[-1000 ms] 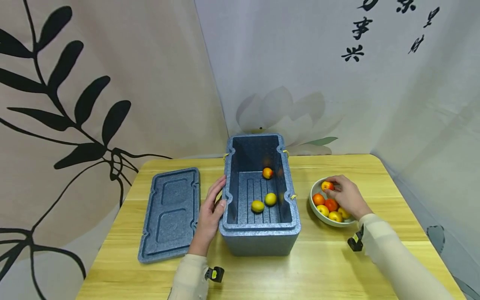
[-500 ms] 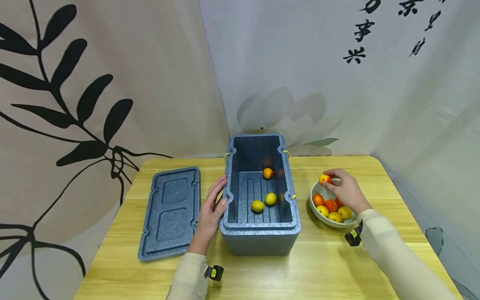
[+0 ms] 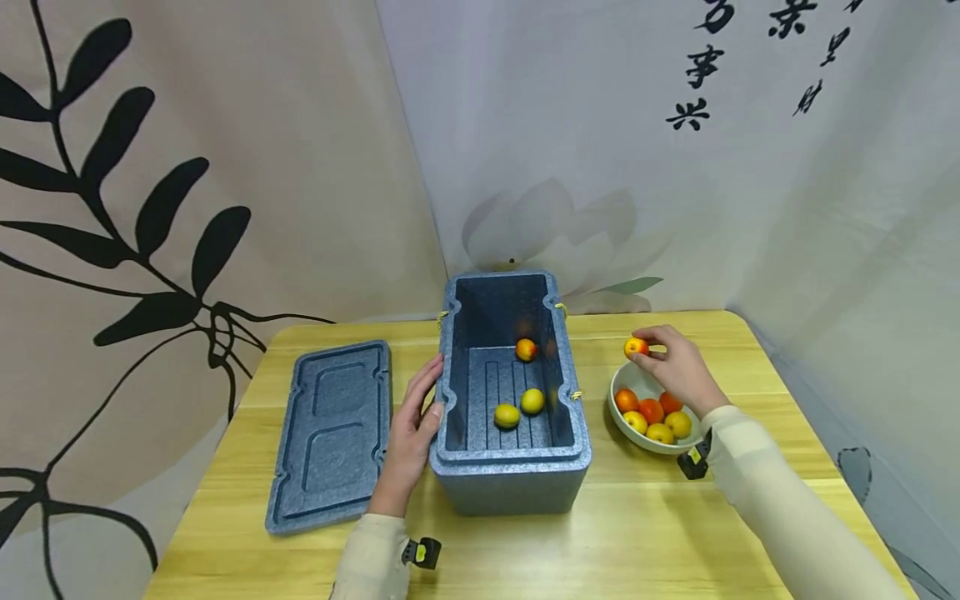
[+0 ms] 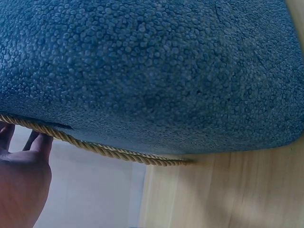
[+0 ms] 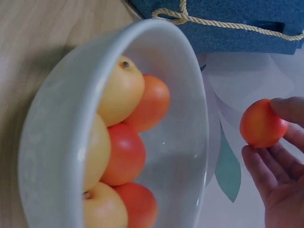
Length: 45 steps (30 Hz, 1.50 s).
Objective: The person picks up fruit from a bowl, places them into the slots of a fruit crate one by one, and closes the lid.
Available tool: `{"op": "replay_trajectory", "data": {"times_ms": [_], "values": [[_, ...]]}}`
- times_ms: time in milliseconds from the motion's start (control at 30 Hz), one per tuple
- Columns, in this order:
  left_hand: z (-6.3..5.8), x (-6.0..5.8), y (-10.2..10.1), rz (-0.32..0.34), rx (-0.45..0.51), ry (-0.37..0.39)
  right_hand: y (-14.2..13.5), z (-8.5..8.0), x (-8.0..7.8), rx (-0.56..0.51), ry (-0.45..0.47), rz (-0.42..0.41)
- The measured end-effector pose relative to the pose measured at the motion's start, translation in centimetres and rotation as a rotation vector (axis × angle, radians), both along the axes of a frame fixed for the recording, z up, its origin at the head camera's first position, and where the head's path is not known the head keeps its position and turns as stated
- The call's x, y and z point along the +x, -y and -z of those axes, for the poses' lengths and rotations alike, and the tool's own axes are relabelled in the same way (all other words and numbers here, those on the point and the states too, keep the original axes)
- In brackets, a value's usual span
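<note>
My right hand pinches a small round red-and-yellow fruit between thumb and fingertips, raised above the far rim of the white bowl. Inside that bowl sit several orange-red fruits and yellow fruits. At the middle of the table stands a blue-grey foam box with no lid on. On its floor lie two greenish-yellow fruits and one red-and-yellow fruit. My left hand rests against the box's left side, its fingers by the yellow rope.
The blue-grey lid lies flat on the wooden table, left of the box and close to my left forearm. A printed cloth hangs right behind the table. The box's raised walls stand between the bowl and its inside.
My right hand has lifted the red-and-yellow fruit out of the bowl, up and to the left, clear of the other fruits. My left hand has stayed on the box.
</note>
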<state>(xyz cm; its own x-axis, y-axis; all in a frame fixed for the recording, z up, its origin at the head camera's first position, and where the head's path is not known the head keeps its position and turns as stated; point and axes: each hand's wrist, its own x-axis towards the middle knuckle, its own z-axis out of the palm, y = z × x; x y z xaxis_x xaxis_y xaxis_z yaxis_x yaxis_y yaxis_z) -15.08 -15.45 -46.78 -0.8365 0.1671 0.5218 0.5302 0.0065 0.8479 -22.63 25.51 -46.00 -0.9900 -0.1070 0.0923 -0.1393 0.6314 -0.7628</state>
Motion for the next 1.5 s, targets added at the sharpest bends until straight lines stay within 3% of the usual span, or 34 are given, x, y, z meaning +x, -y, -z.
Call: {"op": "replay_trajectory", "data": {"times_ms": [500, 733, 1000, 1500], "values": [[-0.1, 0.0, -0.1, -0.027, -0.019, 0.025, 1.6, -2.5, -1.5, -0.032, -0.116, -0.007], [0.1, -0.2, -0.2, -0.023, -0.010, 0.033, 2.4, -4.5, -2.2, -0.043, -0.147, -0.016], [-0.3, 0.2, -0.3, -0.026, 0.007, 0.025, 3.4, -6.3, -2.7, -0.063, -0.176, -0.026], [-0.2, 0.0, -0.2, -0.024, -0.011, -0.010, 5.7, -7.3, -3.3, -0.156, -0.222, -0.056]]}}
